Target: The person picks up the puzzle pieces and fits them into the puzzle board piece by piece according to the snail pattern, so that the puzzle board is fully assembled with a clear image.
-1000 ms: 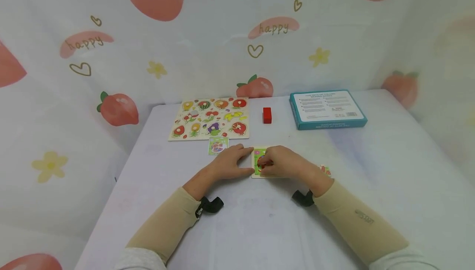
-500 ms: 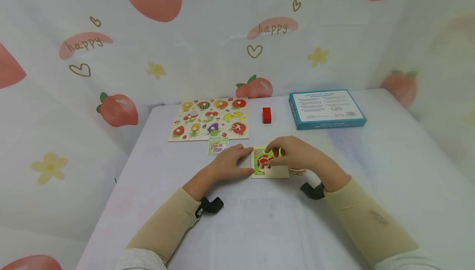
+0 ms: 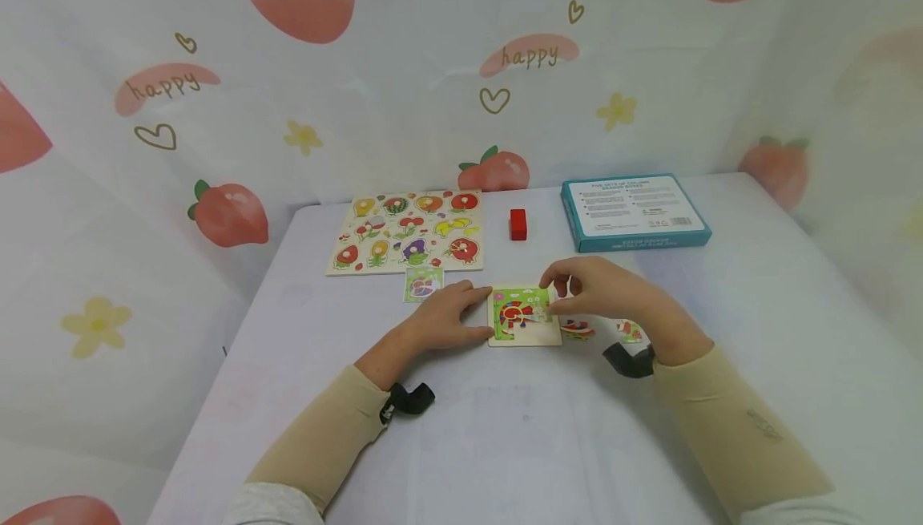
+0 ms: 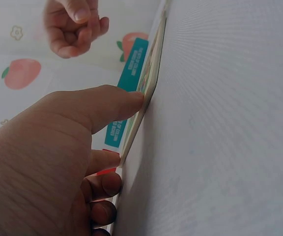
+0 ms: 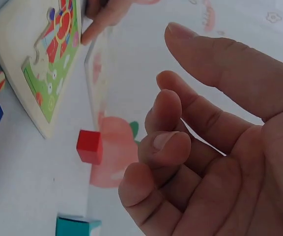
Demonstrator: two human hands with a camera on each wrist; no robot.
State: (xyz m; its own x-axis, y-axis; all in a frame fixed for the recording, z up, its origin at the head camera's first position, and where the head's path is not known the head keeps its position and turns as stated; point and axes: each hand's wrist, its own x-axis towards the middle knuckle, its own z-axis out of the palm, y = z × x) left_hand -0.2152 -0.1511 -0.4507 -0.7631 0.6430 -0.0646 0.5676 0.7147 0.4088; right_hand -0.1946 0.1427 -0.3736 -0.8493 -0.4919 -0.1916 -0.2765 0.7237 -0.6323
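A small wooden jigsaw tray (image 3: 537,337) lies flat mid-table, its upper and left parts filled with green, red and blue picture pieces and its lower right showing bare wood. At its left edge, my left hand (image 3: 453,317) touches one corner with the index finger and the other with the thumb; in the left wrist view the thumb presses on the rim. My right hand (image 3: 602,292) hovers over the tray's right side, and the right wrist view shows nothing between its loosely bent fingers. Striped jigsaw pieces (image 3: 578,330) lie just right of the tray, and another green-and-red piece (image 3: 630,331) rests further right.
A picture card (image 3: 424,284) lies behind my left hand, against a fruit peg-puzzle board (image 3: 369,270) at the back left. Behind the tray stands a red block (image 3: 518,224). A teal-edged flat box (image 3: 638,211) is at the back right, before a fruit-print cloth.
My right hand has drawn back to the right and let go of a jigsaw piece in the tray, uncovering the picture and the loose pieces. My left hand has stayed put.
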